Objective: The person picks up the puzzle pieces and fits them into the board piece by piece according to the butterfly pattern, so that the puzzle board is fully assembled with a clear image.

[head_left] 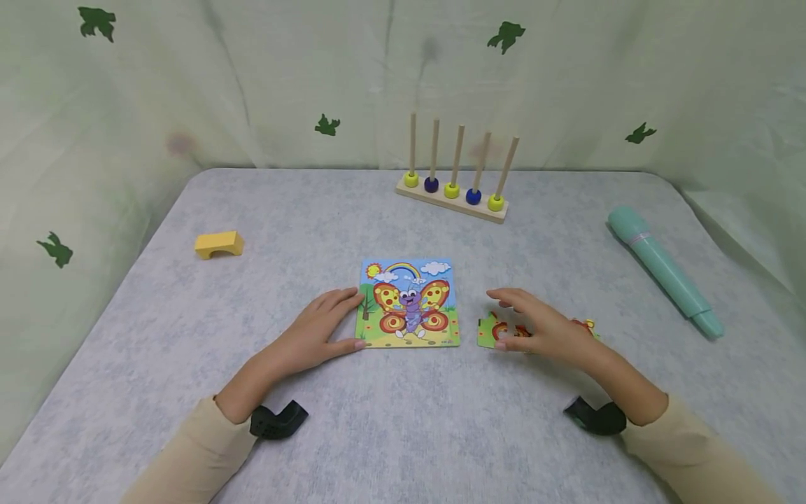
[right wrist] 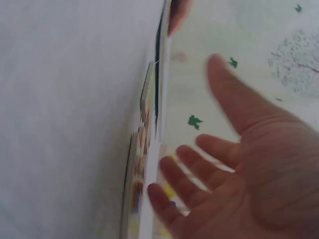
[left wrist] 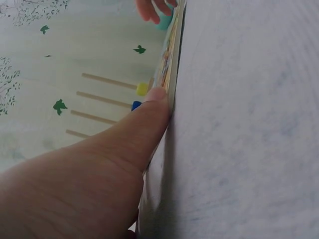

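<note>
A square butterfly picture puzzle (head_left: pixel 412 302) lies flat on the table, showing a rainbow, sun and clouds. My left hand (head_left: pixel 317 327) rests at its left edge, thumb by the lower corner and fingertips by the upper side. In the left wrist view the thumb (left wrist: pixel 134 122) touches the puzzle's edge. To the right, my right hand (head_left: pixel 543 327) hovers with fingers spread above loose puzzle pieces (head_left: pixel 487 333), partly covering them. From the right wrist, those pieces (right wrist: pixel 133 194) appear edge-on beside the right hand (right wrist: pixel 239 179), apart from its fingers.
A yellow arch block (head_left: pixel 219 244) sits at the left. Behind the puzzle stands a wooden peg rack (head_left: pixel 450 202) with yellow and blue beads on upright rods. A long teal tube-shaped object (head_left: pixel 670 273) lies at the right. A pale curtain (head_left: pixel 283 77) with green bird shapes hangs behind.
</note>
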`<state>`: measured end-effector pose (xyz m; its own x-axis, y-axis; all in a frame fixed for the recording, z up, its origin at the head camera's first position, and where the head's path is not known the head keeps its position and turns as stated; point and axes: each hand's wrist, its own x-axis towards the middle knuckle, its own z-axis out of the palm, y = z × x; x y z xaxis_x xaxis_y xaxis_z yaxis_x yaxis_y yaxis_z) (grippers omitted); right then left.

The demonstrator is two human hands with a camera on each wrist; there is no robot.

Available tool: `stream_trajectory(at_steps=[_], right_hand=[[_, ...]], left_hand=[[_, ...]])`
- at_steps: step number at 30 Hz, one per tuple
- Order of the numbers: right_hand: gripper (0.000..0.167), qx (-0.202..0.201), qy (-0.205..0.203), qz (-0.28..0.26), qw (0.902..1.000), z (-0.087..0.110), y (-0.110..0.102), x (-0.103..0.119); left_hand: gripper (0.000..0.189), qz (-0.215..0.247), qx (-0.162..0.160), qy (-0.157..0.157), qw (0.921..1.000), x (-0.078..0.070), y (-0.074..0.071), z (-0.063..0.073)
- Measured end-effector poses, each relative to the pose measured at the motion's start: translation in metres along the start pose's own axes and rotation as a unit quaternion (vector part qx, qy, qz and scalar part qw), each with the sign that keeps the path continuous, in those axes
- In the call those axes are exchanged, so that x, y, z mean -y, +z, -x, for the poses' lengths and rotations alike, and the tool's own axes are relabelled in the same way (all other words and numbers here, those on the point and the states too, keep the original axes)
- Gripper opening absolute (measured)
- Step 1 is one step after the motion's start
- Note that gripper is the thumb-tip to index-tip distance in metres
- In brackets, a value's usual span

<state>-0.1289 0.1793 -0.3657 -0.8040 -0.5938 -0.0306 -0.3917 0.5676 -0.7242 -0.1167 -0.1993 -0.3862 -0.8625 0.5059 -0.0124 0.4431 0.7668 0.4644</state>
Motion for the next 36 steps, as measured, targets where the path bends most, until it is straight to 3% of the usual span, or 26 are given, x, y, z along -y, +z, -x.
stream_trajectory(at_steps=[9, 16, 21, 25, 30, 36], right_hand=[[0.065, 0.022, -0.013, 0.037, 0.999, -0.001, 0.006, -0.017], [0.054, 0.021, -0.037, 0.071, 0.9966, -0.002, 0.007, -0.014], [0.051, 0.007, -0.038, 0.066, 0.9971, -0.002, 0.008, -0.009], [0.051, -0.017, -0.055, 0.061, 0.9965, -0.004, 0.009, 0.003], [0.051, -0.058, -0.121, 0.046, 0.9899, -0.014, 0.014, 0.028], [0.051, -0.066, -0.158, 0.012, 0.9851, -0.038, 0.032, 0.053]], left_hand=[[0.075, -0.006, -0.006, 0.004, 1.0, 0.001, 0.001, 0.0], [0.076, -0.023, -0.016, 0.005, 0.9996, 0.004, 0.005, 0.0], [0.076, -0.029, -0.019, 0.005, 0.9994, 0.005, 0.006, 0.0], [0.075, -0.033, -0.021, 0.004, 0.9992, 0.004, 0.006, 0.0], [0.074, -0.033, -0.022, 0.002, 0.9992, 0.003, 0.005, 0.001], [0.075, -0.026, -0.025, 0.004, 0.9993, 0.004, 0.005, 0.001]])
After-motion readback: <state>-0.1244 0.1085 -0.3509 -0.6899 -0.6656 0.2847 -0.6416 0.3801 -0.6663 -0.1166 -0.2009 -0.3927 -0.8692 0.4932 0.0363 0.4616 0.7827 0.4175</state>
